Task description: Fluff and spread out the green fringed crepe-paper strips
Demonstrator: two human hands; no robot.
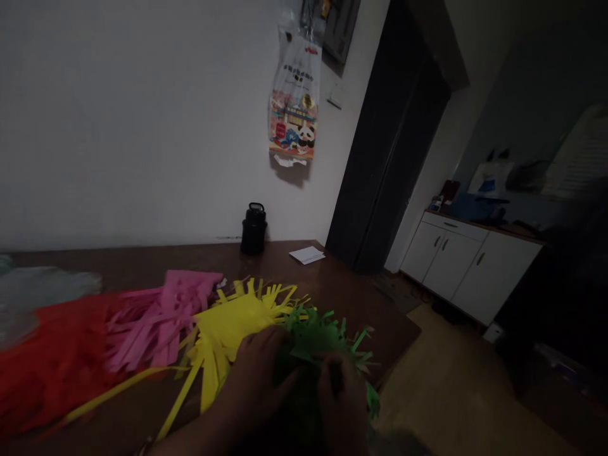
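A bunch of green fringed strips (317, 332), paper or cloth, lies under my hands near the table's front edge. My left hand (263, 367) rests against its left side, fingers laid forward and thumb apart. Across from it, my right hand (342, 392) is curled in a pinch at the green fringe. Yellow fringed strips (232, 323) lie just left of the green ones, touching them. Further left come pink strips (166, 316) and a red heap (61, 354). Dim light and motion blur hide the fingertips' detail.
A black bottle with a loop handle (254, 229) stands by the wall on the brown table (380, 326). White paper (307, 254) lies beside it. Clear plastic (42, 288) is at left. A printed bag (293, 101) hangs above; a white cabinet (456, 263) stands beyond the dark door (384, 145).
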